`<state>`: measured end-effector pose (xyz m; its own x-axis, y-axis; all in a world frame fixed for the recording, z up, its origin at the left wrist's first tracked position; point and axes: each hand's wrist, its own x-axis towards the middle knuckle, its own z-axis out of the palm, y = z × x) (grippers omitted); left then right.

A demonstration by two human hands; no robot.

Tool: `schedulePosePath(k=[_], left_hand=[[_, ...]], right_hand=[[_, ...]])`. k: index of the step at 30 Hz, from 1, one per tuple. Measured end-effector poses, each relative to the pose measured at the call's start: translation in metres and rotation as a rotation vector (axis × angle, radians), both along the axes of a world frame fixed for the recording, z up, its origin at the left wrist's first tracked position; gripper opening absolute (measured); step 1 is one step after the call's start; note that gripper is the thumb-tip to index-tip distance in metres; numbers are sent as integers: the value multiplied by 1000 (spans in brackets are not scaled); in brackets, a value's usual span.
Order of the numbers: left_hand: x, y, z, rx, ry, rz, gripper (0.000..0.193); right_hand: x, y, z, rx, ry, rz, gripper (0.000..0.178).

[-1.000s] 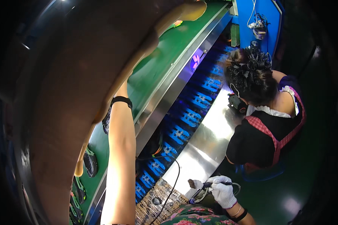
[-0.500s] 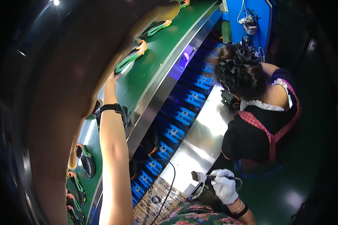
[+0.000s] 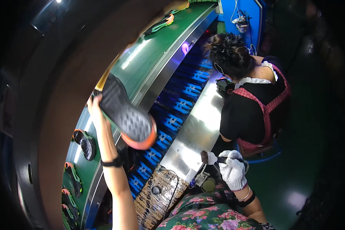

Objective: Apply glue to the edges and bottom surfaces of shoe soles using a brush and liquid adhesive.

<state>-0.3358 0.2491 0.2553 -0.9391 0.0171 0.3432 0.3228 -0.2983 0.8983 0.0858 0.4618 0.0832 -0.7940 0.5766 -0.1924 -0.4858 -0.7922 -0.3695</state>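
Head view: brush (image 3: 205, 157) near round container (image 3: 209, 187), contents unclear.

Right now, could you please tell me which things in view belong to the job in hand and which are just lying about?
Seemingly in the job:
dark sole with orange heel, in the left hand
brush, in the gloved right hand
other soles on the green belt

Apparently just around:
black cable on the taped cardboard
cable bundle on the blue panel
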Motion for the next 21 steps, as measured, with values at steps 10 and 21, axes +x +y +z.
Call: schedulePosePath(k=[10,21], left_hand=[[248,-124,-168,-30,-791,-216,39],[356,-177,-209,664,-1113,-959,130]], right_hand=[[-15,-89,46,258,-77,366,18],[-27,-161,82,1083,-230,589,20]])
